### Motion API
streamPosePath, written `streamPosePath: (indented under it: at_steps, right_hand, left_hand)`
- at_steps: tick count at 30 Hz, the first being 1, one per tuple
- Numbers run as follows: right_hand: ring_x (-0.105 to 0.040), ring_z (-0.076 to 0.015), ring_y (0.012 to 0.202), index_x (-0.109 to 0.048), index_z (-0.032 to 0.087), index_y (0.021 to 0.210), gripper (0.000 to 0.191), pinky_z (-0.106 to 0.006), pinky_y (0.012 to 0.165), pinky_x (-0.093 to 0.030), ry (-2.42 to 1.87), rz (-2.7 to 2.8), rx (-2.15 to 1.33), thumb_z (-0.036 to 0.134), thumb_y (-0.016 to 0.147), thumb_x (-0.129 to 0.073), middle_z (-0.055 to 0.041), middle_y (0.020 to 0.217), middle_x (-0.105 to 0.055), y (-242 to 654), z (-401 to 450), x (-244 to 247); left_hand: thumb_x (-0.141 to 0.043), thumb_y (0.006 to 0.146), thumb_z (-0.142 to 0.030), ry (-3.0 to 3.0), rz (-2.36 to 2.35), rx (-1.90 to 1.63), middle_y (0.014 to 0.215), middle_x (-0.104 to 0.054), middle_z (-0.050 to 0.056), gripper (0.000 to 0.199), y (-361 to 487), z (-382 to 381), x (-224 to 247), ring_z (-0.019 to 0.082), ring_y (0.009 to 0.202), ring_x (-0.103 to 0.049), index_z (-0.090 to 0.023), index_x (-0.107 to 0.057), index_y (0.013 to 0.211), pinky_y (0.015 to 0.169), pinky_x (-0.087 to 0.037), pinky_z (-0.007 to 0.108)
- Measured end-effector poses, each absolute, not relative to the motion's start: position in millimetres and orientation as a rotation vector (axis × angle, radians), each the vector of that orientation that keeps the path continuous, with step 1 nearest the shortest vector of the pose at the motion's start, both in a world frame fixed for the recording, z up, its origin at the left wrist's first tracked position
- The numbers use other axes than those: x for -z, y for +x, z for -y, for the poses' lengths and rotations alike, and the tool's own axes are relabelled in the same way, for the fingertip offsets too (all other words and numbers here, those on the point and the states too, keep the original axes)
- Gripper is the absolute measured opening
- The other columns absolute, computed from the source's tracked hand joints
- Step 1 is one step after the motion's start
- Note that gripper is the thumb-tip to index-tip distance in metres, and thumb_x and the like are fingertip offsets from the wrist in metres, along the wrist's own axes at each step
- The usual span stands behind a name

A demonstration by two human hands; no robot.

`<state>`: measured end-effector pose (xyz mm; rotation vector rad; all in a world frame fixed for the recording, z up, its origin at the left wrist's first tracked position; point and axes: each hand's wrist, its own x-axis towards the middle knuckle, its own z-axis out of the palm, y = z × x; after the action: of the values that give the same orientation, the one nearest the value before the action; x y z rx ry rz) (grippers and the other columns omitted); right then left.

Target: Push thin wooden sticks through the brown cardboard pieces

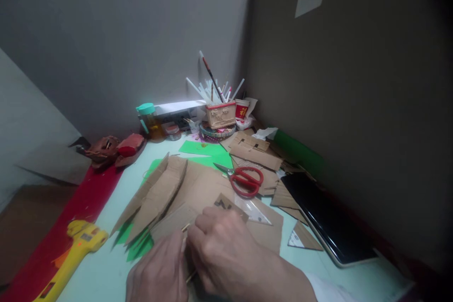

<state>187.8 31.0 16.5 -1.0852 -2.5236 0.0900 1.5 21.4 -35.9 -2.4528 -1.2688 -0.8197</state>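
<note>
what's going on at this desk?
A person's left hand and right hand are close together at the near side, with a thin, light strip showing between them; their fingertips are hidden, so the grip is unclear. Cut cardboard lies beyond them, red-handled scissors on top. A yellow glue gun lies to the left, untouched.

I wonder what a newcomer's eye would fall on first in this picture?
Probably the red-handled scissors, lying among cardboard pieces beyond the right hand. Next, the bright yellow glue gun at the lower left, then perhaps the left hand, close beside the right at bottom centre.
</note>
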Motion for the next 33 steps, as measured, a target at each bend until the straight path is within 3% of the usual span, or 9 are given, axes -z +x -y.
streamPosePath:
  at_steps: [8, 14, 16, 23, 28, 33]
  right_hand:
    - [-0.061, -0.0223, 0.067, -0.066, 0.016, 0.077, 0.006, -0.036, 0.057, -0.039, -1.091, 2.52, 0.004, 0.019, 0.077, -0.071, -0.0093, 0.077, -0.072, 166.6, -32.4, -3.3]
    - [-0.06, -0.0233, 0.066, -0.067, 0.015, 0.075, 0.014, -0.037, 0.05, -0.033, -1.068, 2.554, 0.07, 0.007, 0.086, -0.066, -0.0091, 0.073, -0.069, 157.9, -29.9, -9.1]
    - [-0.062, -0.0248, 0.069, -0.068, 0.014, 0.078, 0.01, -0.037, 0.049, -0.032, -1.085, 2.582, 0.045, 0.011, 0.088, -0.067, -0.0101, 0.075, -0.07, 161.6, -31.3, -12.4]
    - [-0.066, -0.0239, 0.069, -0.07, 0.014, 0.089, 0.01, -0.036, 0.05, -0.024, -1.192, 2.652, -0.142, 0.018, 0.084, -0.062, -0.0106, 0.081, -0.075, 189.2, -38.7, -31.6]
    - [-0.065, -0.0173, 0.072, -0.068, 0.017, 0.089, 0.008, -0.032, 0.053, -0.028, -1.047, 2.705, -0.36, 0.017, 0.082, -0.064, -0.0043, 0.085, -0.075, 203.5, -39.9, -45.8]
    - [-0.062, -0.015, 0.07, -0.06, 0.019, 0.077, 0.009, -0.026, 0.061, -0.036, -0.938, 2.641, -0.607, 0.013, 0.083, -0.062, -0.0023, 0.079, -0.073, 208.2, -44.9, -42.9]
  left_hand:
    - [-0.046, 0.09, -0.009, -2.426, 1.399, 0.779, 0.065, -0.071, 0.0, 0.023, -4.9, -21.0, 39.9, 0.019, 0.052, -0.068, -0.025, -0.062, 0.085, 0.046, -0.048, 0.025]
    - [-0.046, 0.09, -0.018, -2.462, 1.59, 0.902, 0.065, -0.072, 0.003, 0.024, -8.0, -17.8, 32.4, 0.021, 0.057, -0.069, -0.025, -0.067, 0.081, 0.049, -0.048, 0.026]
    - [-0.047, 0.091, -0.024, -2.506, 1.67, 0.954, 0.066, -0.071, 0.003, 0.023, -5.1, -17.8, 25.6, 0.022, 0.061, -0.069, -0.025, -0.069, 0.084, 0.052, -0.05, 0.026]
    - [-0.051, 0.094, -0.04, -2.731, 1.852, 1.116, 0.072, -0.07, 0.005, 0.026, 1.7, -20.3, 3.0, 0.024, 0.071, -0.068, -0.025, -0.071, 0.086, 0.061, -0.052, 0.027]
    - [-0.048, 0.099, -0.043, -3.015, 1.954, 1.14, 0.082, -0.071, 0.004, 0.032, -3.2, -20.6, -3.8, 0.02, 0.078, -0.067, -0.025, -0.069, 0.085, 0.07, -0.052, 0.025]
    - [-0.045, 0.101, -0.044, -3.19, 2.066, 1.148, 0.069, -0.059, 0.0, 0.039, -5.5, -20.7, -6.8, 0.015, 0.067, -0.058, -0.024, -0.056, 0.069, 0.065, -0.043, 0.023]
